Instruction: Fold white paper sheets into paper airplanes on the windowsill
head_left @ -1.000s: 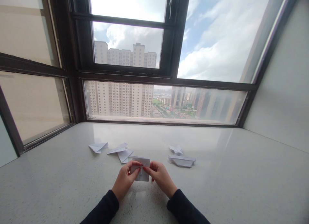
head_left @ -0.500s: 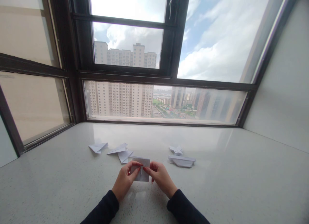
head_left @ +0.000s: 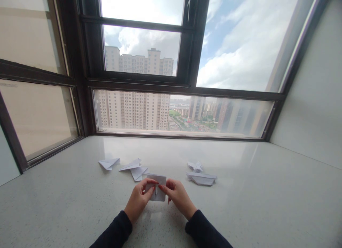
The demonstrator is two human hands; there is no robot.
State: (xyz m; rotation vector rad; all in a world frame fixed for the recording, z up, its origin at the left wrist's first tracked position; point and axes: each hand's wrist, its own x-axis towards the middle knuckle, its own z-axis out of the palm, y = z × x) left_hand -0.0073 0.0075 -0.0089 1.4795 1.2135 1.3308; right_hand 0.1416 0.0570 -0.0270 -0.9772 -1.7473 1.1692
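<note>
A folded piece of white paper [head_left: 161,195], roughly square with a slit down its middle, is held between my two hands just above the sill. My left hand [head_left: 139,198] pinches it from the left, thumb and index finger near the slit. From the right, my right hand [head_left: 179,196] pinches it with the thumb close to the left fingertips. Behind the left hand lie two overlapping paper planes [head_left: 138,172], and a third paper plane [head_left: 109,164] rests farther left. Beyond the right hand sits a paper boat [head_left: 201,178], with a smaller folded paper [head_left: 195,166] just behind it.
The speckled white sill [head_left: 253,191] spreads around my hands. A dark window frame [head_left: 181,136] borders its far edge, with tall buildings outside. A pale wall [head_left: 307,98] rises on the right, and more framed glass [head_left: 37,116] stands on the left.
</note>
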